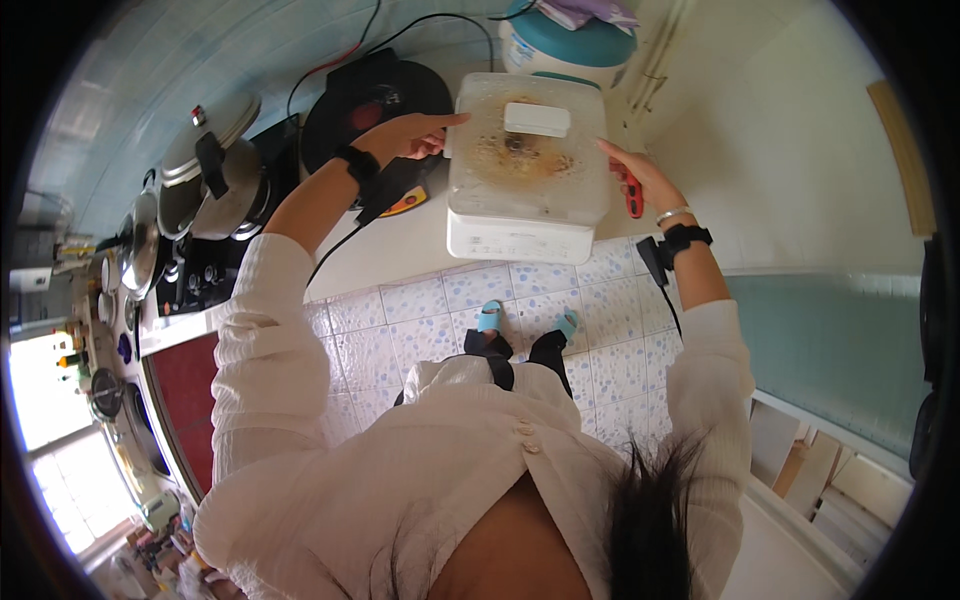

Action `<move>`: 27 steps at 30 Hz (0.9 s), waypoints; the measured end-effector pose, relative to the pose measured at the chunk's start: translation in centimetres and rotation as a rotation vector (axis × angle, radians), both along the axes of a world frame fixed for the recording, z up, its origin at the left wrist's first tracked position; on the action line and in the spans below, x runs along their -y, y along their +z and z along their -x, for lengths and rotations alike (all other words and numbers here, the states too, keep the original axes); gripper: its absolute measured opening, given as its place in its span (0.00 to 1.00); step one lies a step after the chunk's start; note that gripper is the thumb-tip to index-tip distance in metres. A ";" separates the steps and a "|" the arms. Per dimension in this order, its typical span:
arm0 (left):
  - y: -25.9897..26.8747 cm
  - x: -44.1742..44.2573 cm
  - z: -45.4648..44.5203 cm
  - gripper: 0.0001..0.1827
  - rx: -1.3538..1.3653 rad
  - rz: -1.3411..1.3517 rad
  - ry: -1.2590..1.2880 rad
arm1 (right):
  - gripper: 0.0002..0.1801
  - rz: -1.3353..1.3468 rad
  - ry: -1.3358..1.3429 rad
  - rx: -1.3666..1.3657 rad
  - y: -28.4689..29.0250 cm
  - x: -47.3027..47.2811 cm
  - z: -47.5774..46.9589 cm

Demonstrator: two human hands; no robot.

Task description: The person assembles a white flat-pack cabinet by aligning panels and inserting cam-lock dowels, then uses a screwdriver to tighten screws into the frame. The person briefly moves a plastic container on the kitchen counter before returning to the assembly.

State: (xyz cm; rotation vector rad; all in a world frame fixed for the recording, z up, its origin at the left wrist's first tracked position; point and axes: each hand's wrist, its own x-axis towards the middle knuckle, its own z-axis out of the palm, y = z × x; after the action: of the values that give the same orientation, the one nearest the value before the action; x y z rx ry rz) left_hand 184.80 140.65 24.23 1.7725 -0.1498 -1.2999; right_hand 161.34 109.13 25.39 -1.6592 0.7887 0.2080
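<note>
A white rectangular countertop appliance (517,238) with a translucent lid (480,187) stands before me, close to the counter's front edge. Its lid has a white handle (537,120) and brown stains and droplets around the middle. My left hand (420,136) is at the lid's left side, thumb along the rim, other fingers partly hidden. At the right side is my right hand (641,176), its thumb pointing at the lid's rim and its lower fingers curled round a small red-handled tool (634,199). The tool's other end is hidden.
A round black electric griddle (375,101) with cords is left of the appliance. Farther left, pots (225,180) stand on a black gas stove (202,274). Behind the appliance is a container with a teal lid (574,41). A wall rises on the right.
</note>
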 end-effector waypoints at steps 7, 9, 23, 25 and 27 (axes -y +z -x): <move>2.2 -2.6 1.0 0.22 1.054 0.422 -0.691 | 0.30 -0.037 0.075 -0.062 3.2 -2.0 0.9; 4.7 -0.3 3.4 0.29 0.999 -0.304 -0.111 | 0.29 0.073 0.008 -0.099 3.1 -2.0 0.6; -0.8 -13.2 34.2 0.20 0.865 -0.177 -0.061 | 0.14 -0.227 -0.147 -0.608 -16.1 0.0 29.0; -1.3 -13.8 36.6 0.19 0.810 -0.212 -0.106 | 0.13 -0.266 -0.061 -0.627 -16.5 1.5 30.4; -1.6 -12.4 38.6 0.19 0.831 -0.173 -0.134 | 0.13 -0.297 -0.016 -0.585 -15.5 3.7 32.1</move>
State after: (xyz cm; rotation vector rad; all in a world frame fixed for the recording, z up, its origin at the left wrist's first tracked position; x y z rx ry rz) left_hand 146.25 153.05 22.62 2.3941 -0.6387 -0.5967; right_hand 129.23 105.39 9.89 -1.3145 1.1419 0.7856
